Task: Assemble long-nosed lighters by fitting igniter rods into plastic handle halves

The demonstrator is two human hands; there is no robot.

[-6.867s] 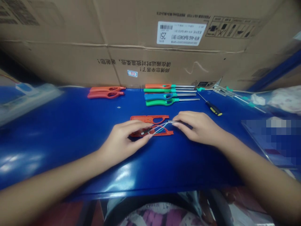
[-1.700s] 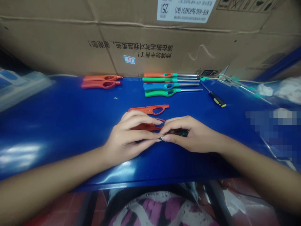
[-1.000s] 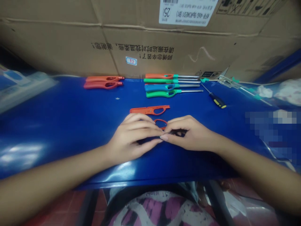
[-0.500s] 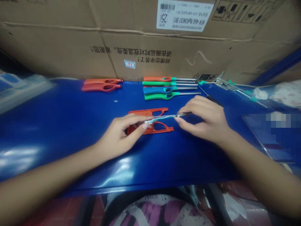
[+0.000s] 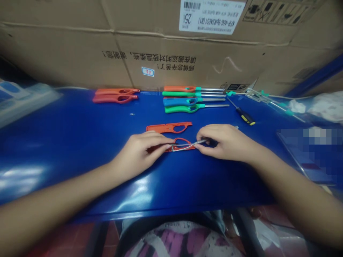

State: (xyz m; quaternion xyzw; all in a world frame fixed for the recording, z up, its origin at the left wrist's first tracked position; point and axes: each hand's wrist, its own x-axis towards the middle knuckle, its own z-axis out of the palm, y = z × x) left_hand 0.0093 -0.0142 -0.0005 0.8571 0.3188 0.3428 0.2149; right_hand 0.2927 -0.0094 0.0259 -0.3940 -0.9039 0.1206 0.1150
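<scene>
My left hand [image 5: 147,150] is closed in a pinch on one end of a lighter's inner assembly, whose thin pale wires [image 5: 183,145] stretch to the right. At their other end, my right hand [image 5: 226,142] grips a slim metal piece [image 5: 199,141] between thumb and fingers. Directly beneath lies one orange lighter shell half [image 5: 184,140], partly covered by my left hand. Just behind it, the other orange shell half [image 5: 168,127] rests on the table with its inner side up. What sits under the left fingertips is hidden.
Several long-nosed lighters [image 5: 182,109] with metal tubes lie in a row behind. Two orange-red handles [image 5: 115,98] are further left. A black-and-yellow screwdriver [image 5: 245,117] lies beyond my right hand, near metal tube parts [image 5: 270,101]. A cardboard box [image 5: 80,46] walls off the back.
Both hands have lowered the wired assembly toward the nearer orange shell half. My right hand moved down and slightly left, uncovering the screwdriver.
</scene>
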